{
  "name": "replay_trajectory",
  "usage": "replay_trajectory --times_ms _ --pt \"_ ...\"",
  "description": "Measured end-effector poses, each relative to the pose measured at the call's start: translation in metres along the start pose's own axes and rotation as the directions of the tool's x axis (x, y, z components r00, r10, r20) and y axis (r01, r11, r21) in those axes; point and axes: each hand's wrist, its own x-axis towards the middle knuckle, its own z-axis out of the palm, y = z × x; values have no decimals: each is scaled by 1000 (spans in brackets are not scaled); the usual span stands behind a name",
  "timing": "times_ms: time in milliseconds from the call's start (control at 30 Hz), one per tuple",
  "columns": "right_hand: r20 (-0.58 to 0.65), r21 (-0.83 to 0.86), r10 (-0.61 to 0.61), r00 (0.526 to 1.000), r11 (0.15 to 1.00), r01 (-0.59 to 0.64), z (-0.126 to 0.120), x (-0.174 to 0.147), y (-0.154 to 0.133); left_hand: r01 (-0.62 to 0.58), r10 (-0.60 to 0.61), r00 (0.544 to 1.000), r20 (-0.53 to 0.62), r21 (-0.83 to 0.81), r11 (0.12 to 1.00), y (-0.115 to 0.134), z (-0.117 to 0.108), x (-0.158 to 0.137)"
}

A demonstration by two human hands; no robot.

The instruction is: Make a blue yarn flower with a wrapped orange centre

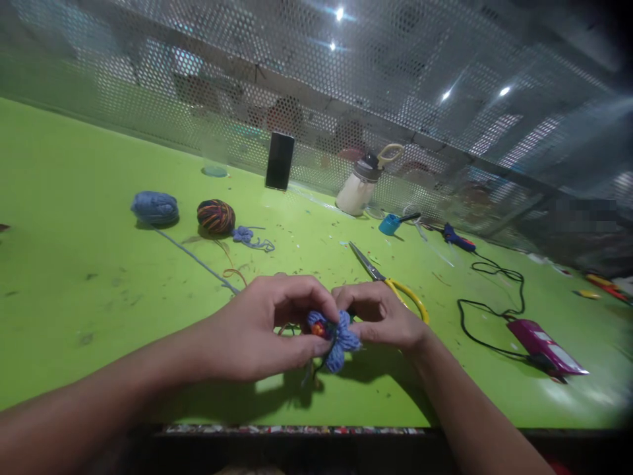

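Note:
Between my two hands, just above the front of the table, is a blue crocheted flower with an orange and red centre and dark yarn strands. My left hand pinches it from the left with thumb and fingertips. From the right, my right hand grips a petal edge between thumb and finger. Loose yarn ends dangle below the flower. Yellow-handled scissors lie partly behind my right hand. A blue yarn ball and a multicoloured yarn ball rest at the left, their strands trailing toward my left hand.
A small blue crocheted piece lies by the yarn. Farther back stand a phone, a white bottle and a blue tape roll. A glue gun and a corded purple power strip occupy the right. Perforated metal panel borders the table.

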Motion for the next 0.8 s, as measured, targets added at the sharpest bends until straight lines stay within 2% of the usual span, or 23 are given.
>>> replay_trajectory --times_ms 400,800 --pt "-21 -75 -34 999 997 32 -2 1 -3 -69 70 997 14 -16 997 -3 -5 -2" --pt "-42 -189 -33 999 982 24 -5 0 -6 -55 56 998 -24 49 997 2 -3 -1"
